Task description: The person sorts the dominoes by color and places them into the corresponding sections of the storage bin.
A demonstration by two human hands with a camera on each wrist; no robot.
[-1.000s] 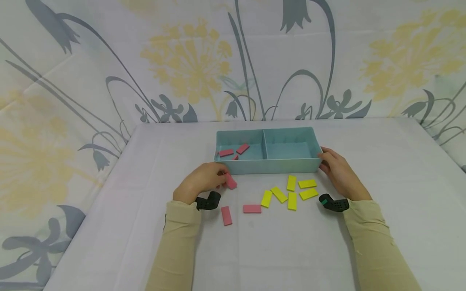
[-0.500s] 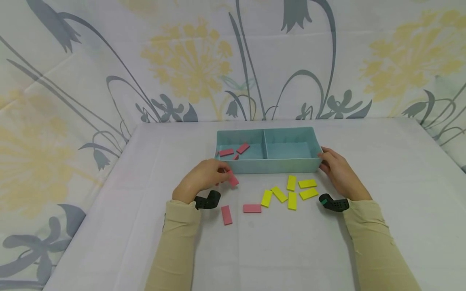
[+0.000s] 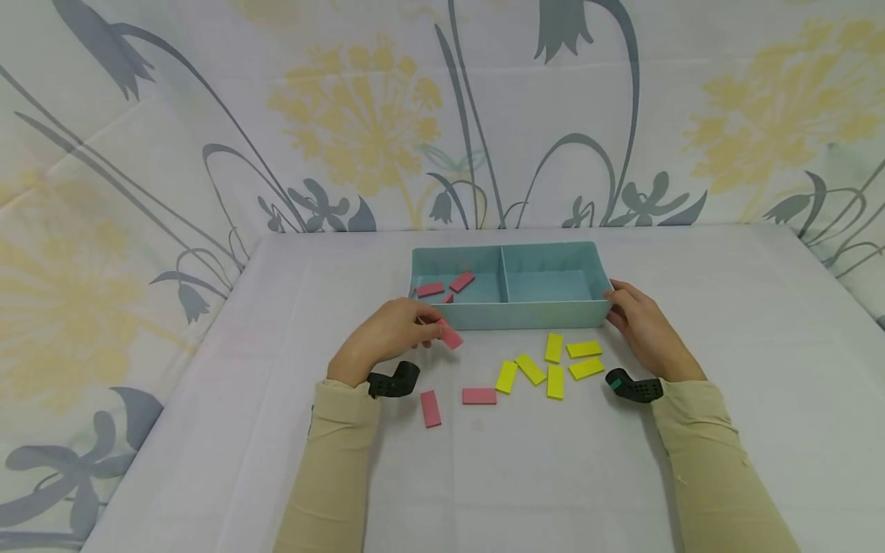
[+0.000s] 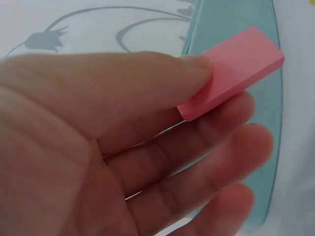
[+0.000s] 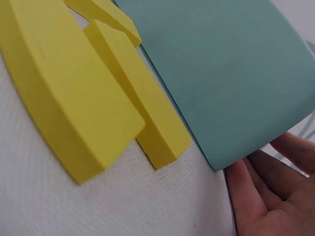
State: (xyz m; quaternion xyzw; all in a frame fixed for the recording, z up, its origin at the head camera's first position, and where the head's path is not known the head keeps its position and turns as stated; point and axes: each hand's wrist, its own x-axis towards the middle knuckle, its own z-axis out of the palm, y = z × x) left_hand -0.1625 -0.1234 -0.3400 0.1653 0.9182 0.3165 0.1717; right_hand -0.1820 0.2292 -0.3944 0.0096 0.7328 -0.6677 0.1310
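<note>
My left hand [image 3: 390,338] pinches a pink rectangular block [image 4: 241,66] between thumb and index finger, just in front of the left end of a pale blue two-compartment box [image 3: 525,315]. In the left wrist view the other fingers lie loosely bent below the block. My right hand [image 3: 643,326] holds the box's right end at the front corner, fingertips at the rim. In the right wrist view its thumb [image 5: 243,191] is right at the lower corner. Several pink blocks [image 3: 462,282] lie in the left compartment; the right compartment shows bare floor.
On the white cloth before the box lie several yellow blocks [image 3: 555,382], near its right half. Two pink blocks lie nearer the person, one crosswise [image 3: 479,396] and one lengthwise [image 3: 430,408]. A flowered curtain [image 3: 512,115] hangs behind the table.
My left hand has lifted the pink block slightly and moved it a little right and toward the box's front wall. The right hand and the box have stayed in place.
</note>
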